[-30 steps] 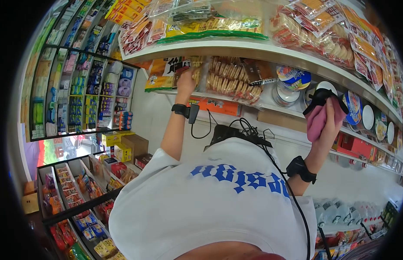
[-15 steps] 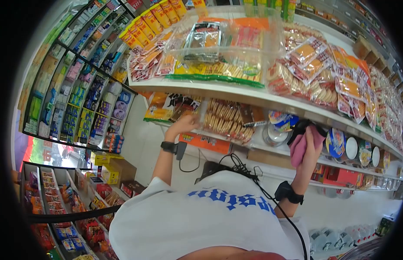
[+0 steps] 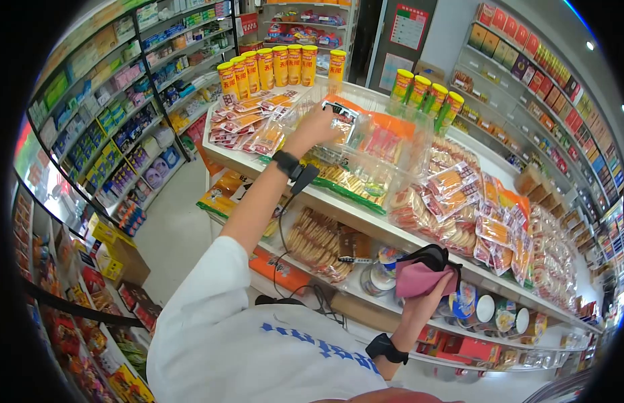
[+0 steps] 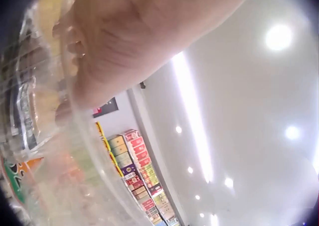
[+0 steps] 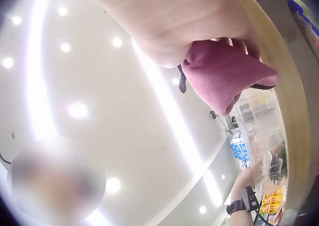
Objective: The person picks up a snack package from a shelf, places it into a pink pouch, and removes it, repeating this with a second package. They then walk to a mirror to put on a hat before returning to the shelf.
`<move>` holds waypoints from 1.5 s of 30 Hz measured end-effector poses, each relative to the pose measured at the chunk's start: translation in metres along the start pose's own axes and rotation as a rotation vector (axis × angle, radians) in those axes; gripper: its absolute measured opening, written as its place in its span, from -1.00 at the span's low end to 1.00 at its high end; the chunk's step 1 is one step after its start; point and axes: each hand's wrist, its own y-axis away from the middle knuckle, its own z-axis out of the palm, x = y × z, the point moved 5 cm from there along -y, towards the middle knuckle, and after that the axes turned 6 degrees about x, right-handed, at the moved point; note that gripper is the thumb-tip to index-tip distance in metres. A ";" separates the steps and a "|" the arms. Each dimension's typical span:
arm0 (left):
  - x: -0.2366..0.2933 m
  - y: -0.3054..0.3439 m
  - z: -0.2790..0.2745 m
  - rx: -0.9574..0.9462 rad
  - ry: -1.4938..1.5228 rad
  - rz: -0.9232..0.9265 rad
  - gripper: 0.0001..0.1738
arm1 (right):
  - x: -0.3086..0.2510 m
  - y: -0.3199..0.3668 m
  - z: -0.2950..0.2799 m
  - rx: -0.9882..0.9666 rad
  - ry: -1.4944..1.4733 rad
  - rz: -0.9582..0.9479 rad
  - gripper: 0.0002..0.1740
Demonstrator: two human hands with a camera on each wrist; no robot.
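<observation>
In the head view my left hand (image 3: pixel 316 127) reaches over the upper shelf into a clear plastic bin (image 3: pixel 409 149). Its fingers lie at a black-and-white snack packet (image 3: pixel 343 121); whether they grip it I cannot tell. The left wrist view has the hand (image 4: pixel 129 36) behind the bin's clear wall, fingers bent toward the packets. My right hand (image 3: pixel 426 305) holds a bunched pink cloth (image 3: pixel 419 279) with black trim, in front of the lower shelf. Close up in the right wrist view, the fingers curl round the pink cloth (image 5: pixel 224 71).
Yellow canisters (image 3: pixel 279 67) stand in a row behind the bin. Small snack packets (image 3: pixel 248 124) lie left of it, bagged round crackers (image 3: pixel 429 215) right. Below are packed biscuits (image 3: pixel 318 242) and cup tubs (image 3: pixel 466 299). A cable (image 3: pixel 281 235) hangs from the left wrist.
My left hand has risen from the lower shelf's packets to the bin on the upper shelf. The right hand still holds the pink cloth. The head view has tilted up, showing more of the shop.
</observation>
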 end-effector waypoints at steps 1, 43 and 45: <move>-0.007 0.000 0.013 -0.182 -0.028 -0.113 -0.44 | -0.004 0.001 -0.001 0.003 0.014 -0.008 -0.40; 0.117 0.207 -0.165 0.321 1.221 -0.924 -0.59 | 0.094 0.068 0.190 -0.571 0.383 -0.087 -0.82; 0.117 0.203 -0.174 0.316 1.043 -0.802 -0.52 | 0.098 0.067 0.195 -0.607 0.274 -0.039 -0.81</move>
